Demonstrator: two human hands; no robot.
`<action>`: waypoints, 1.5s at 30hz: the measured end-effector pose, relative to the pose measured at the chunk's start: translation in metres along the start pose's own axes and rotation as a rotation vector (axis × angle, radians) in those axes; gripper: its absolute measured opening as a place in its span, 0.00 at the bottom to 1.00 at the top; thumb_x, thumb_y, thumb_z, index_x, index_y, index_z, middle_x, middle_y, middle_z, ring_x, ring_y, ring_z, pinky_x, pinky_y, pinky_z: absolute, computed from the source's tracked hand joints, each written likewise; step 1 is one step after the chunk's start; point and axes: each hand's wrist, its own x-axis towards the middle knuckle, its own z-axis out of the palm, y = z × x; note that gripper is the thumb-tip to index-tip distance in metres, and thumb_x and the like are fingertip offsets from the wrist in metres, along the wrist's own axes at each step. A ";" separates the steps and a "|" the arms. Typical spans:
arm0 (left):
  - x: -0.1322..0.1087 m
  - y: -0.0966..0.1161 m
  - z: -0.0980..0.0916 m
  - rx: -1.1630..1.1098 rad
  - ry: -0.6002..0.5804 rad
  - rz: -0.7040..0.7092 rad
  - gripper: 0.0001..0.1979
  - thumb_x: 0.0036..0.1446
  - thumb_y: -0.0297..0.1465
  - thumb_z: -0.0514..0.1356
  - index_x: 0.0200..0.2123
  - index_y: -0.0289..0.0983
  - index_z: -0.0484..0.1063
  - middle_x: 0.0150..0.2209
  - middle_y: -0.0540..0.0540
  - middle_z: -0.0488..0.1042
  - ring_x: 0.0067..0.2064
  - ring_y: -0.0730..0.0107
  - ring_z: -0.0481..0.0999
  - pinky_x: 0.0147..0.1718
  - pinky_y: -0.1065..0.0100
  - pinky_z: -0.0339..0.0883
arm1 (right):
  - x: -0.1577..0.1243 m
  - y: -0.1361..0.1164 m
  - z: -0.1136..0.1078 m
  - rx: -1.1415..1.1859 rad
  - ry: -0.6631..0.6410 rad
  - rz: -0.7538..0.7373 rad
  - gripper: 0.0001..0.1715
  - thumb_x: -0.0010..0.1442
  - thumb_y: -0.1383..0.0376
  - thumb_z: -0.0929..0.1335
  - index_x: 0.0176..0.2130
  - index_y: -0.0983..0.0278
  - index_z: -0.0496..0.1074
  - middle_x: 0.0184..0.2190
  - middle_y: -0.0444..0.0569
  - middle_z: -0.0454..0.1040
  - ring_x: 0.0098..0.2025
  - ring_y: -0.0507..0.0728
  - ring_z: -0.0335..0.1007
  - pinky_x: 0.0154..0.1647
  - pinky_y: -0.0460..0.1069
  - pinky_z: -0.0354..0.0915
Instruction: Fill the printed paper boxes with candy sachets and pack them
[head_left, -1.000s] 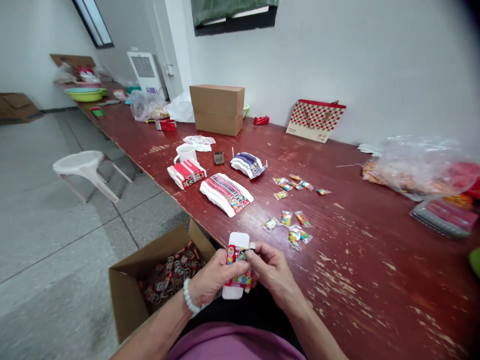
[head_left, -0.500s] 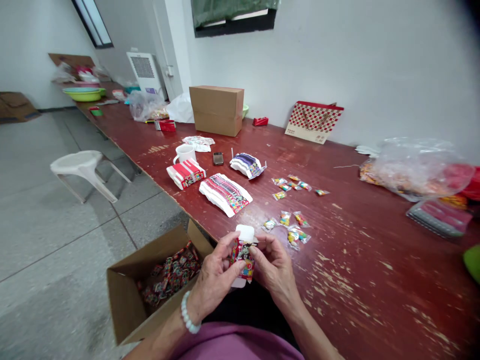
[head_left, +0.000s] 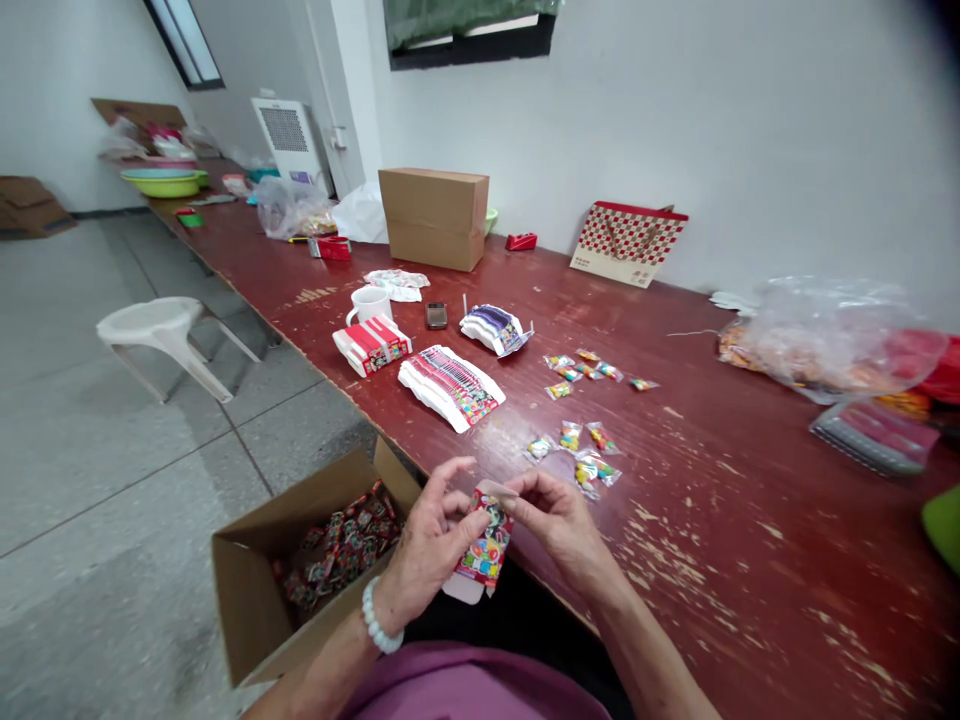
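Observation:
A small printed candy box (head_left: 486, 545), red with bright coloured pictures, is held between both hands at the table edge. My left hand (head_left: 435, 530) grips its left side, thumb on the front face and index finger raised. At the top flap, the thumb and fingers of my right hand (head_left: 553, 515) pinch the cardboard. A white flap hangs loose at the lower end. Just beyond my hands lie several clear candy packets (head_left: 570, 437). A fanned stack of flat red-and-white boxes (head_left: 452, 388) rests further left.
Below the table's left edge stands an open carton (head_left: 247, 600) holding many small boxes. On the table are a bundled stack of boxes (head_left: 373, 345), a purple stack (head_left: 493, 330), a white mug (head_left: 369, 303) and a phone-like device (head_left: 436, 316). A white stool (head_left: 161, 325) stands left.
The candy box has tilted and shifted slightly down. Its top flap, upright before, is now folded over under my right fingers. My left index finger has lifted away from the box.

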 end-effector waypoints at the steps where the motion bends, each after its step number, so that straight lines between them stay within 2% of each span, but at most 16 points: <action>1: -0.001 0.001 0.000 -0.059 0.003 -0.035 0.33 0.57 0.36 0.66 0.61 0.46 0.54 0.34 0.52 0.74 0.31 0.72 0.75 0.31 0.72 0.68 | -0.001 0.000 0.000 -0.007 -0.011 0.000 0.16 0.48 0.57 0.79 0.29 0.63 0.74 0.28 0.46 0.78 0.31 0.54 0.73 0.31 0.47 0.68; 3: -0.002 0.003 0.001 -0.185 -0.046 -0.143 0.33 0.57 0.38 0.65 0.61 0.45 0.53 0.36 0.50 0.75 0.32 0.70 0.77 0.31 0.70 0.69 | -0.003 0.004 0.000 -0.015 -0.021 -0.009 0.17 0.49 0.56 0.78 0.28 0.63 0.72 0.26 0.45 0.78 0.28 0.54 0.73 0.29 0.47 0.67; 6: -0.002 0.001 0.002 -0.298 -0.185 -0.323 0.26 0.62 0.47 0.56 0.58 0.40 0.58 0.35 0.45 0.76 0.26 0.66 0.78 0.24 0.68 0.70 | -0.006 0.010 -0.004 -0.110 -0.068 -0.033 0.15 0.56 0.54 0.74 0.32 0.61 0.72 0.22 0.42 0.74 0.20 0.51 0.67 0.23 0.46 0.63; 8: -0.001 -0.002 0.003 -0.315 -0.175 -0.374 0.28 0.63 0.51 0.51 0.58 0.39 0.60 0.31 0.44 0.76 0.21 0.67 0.76 0.19 0.69 0.66 | -0.007 0.011 -0.006 -0.270 -0.114 -0.120 0.13 0.59 0.54 0.72 0.35 0.61 0.74 0.28 0.45 0.76 0.25 0.53 0.71 0.28 0.48 0.66; 11: 0.001 -0.005 0.006 -0.293 -0.091 -0.383 0.29 0.63 0.52 0.50 0.58 0.38 0.62 0.29 0.45 0.76 0.18 0.69 0.73 0.16 0.71 0.65 | -0.008 0.009 -0.009 -0.445 -0.139 -0.220 0.12 0.63 0.55 0.69 0.35 0.62 0.76 0.36 0.49 0.78 0.34 0.55 0.74 0.37 0.50 0.68; 15: 0.002 -0.006 0.008 -0.200 -0.080 -0.359 0.32 0.63 0.54 0.49 0.58 0.37 0.64 0.29 0.45 0.77 0.17 0.69 0.73 0.15 0.71 0.64 | -0.004 0.004 -0.007 -0.469 -0.118 -0.108 0.12 0.61 0.56 0.71 0.35 0.63 0.75 0.29 0.46 0.78 0.25 0.52 0.71 0.29 0.47 0.66; 21: 0.003 -0.010 0.003 -0.065 -0.132 -0.272 0.34 0.64 0.54 0.45 0.55 0.32 0.69 0.29 0.42 0.77 0.18 0.72 0.72 0.16 0.73 0.64 | 0.002 -0.007 0.006 -0.222 -0.085 0.071 0.14 0.53 0.56 0.75 0.30 0.64 0.75 0.23 0.44 0.78 0.20 0.52 0.69 0.22 0.46 0.64; 24: 0.004 -0.009 -0.001 0.003 -0.160 -0.245 0.36 0.63 0.55 0.46 0.53 0.30 0.71 0.27 0.41 0.77 0.18 0.72 0.72 0.16 0.73 0.63 | 0.002 -0.007 0.008 -0.142 -0.113 0.097 0.14 0.53 0.56 0.75 0.31 0.64 0.75 0.20 0.44 0.77 0.18 0.52 0.69 0.21 0.46 0.63; 26: 0.004 -0.007 -0.002 0.010 -0.167 -0.241 0.36 0.62 0.55 0.47 0.56 0.31 0.70 0.26 0.42 0.77 0.18 0.71 0.72 0.16 0.73 0.64 | 0.000 -0.003 0.006 -0.151 -0.129 0.058 0.13 0.56 0.56 0.74 0.32 0.63 0.75 0.22 0.44 0.77 0.18 0.52 0.69 0.21 0.47 0.64; 30: 0.004 -0.005 0.000 -0.044 -0.138 -0.271 0.36 0.62 0.55 0.47 0.62 0.35 0.64 0.26 0.44 0.76 0.17 0.70 0.72 0.15 0.72 0.64 | -0.008 0.002 -0.001 -0.290 -0.197 -0.090 0.10 0.62 0.57 0.69 0.36 0.60 0.76 0.41 0.49 0.79 0.25 0.51 0.71 0.28 0.48 0.67; 32: 0.004 -0.006 0.002 -0.056 -0.121 -0.276 0.36 0.62 0.55 0.49 0.62 0.36 0.64 0.27 0.44 0.76 0.17 0.71 0.71 0.15 0.71 0.64 | -0.013 0.004 -0.001 -0.433 -0.192 -0.207 0.06 0.63 0.60 0.69 0.37 0.59 0.76 0.45 0.49 0.77 0.30 0.52 0.71 0.33 0.49 0.67; 36: 0.004 -0.010 0.004 -0.017 -0.058 -0.243 0.32 0.61 0.53 0.53 0.60 0.38 0.67 0.37 0.42 0.77 0.20 0.74 0.73 0.17 0.72 0.65 | -0.014 0.012 0.005 -0.681 -0.105 -0.428 0.05 0.60 0.68 0.67 0.35 0.59 0.74 0.36 0.48 0.74 0.34 0.55 0.69 0.36 0.49 0.64; 38: 0.004 -0.012 0.004 -0.014 -0.054 -0.230 0.30 0.61 0.51 0.55 0.59 0.40 0.66 0.40 0.43 0.76 0.22 0.75 0.73 0.19 0.72 0.65 | -0.008 0.016 0.004 -0.739 -0.142 -0.446 0.06 0.59 0.69 0.67 0.35 0.60 0.74 0.33 0.47 0.73 0.33 0.55 0.68 0.36 0.48 0.64; 40: 0.003 -0.013 0.002 -0.044 -0.084 -0.249 0.29 0.61 0.50 0.56 0.60 0.42 0.63 0.38 0.45 0.75 0.22 0.74 0.73 0.21 0.72 0.65 | 0.003 0.016 -0.007 -0.759 -0.178 -0.386 0.07 0.61 0.67 0.66 0.36 0.60 0.75 0.33 0.46 0.74 0.34 0.55 0.69 0.37 0.49 0.64; 42: 0.002 -0.015 -0.001 -0.106 -0.114 -0.295 0.29 0.60 0.47 0.59 0.60 0.43 0.61 0.36 0.47 0.75 0.24 0.73 0.74 0.24 0.71 0.66 | 0.016 0.013 -0.031 -0.804 -0.061 -0.305 0.09 0.63 0.62 0.65 0.38 0.59 0.76 0.35 0.46 0.76 0.37 0.56 0.71 0.40 0.49 0.65; 45: -0.002 -0.022 -0.008 -0.203 -0.110 -0.344 0.24 0.55 0.41 0.66 0.52 0.39 0.66 0.37 0.44 0.77 0.34 0.68 0.78 0.33 0.69 0.68 | 0.030 0.008 -0.084 -0.952 0.391 -0.248 0.15 0.60 0.56 0.65 0.41 0.61 0.76 0.40 0.52 0.76 0.42 0.60 0.70 0.46 0.54 0.64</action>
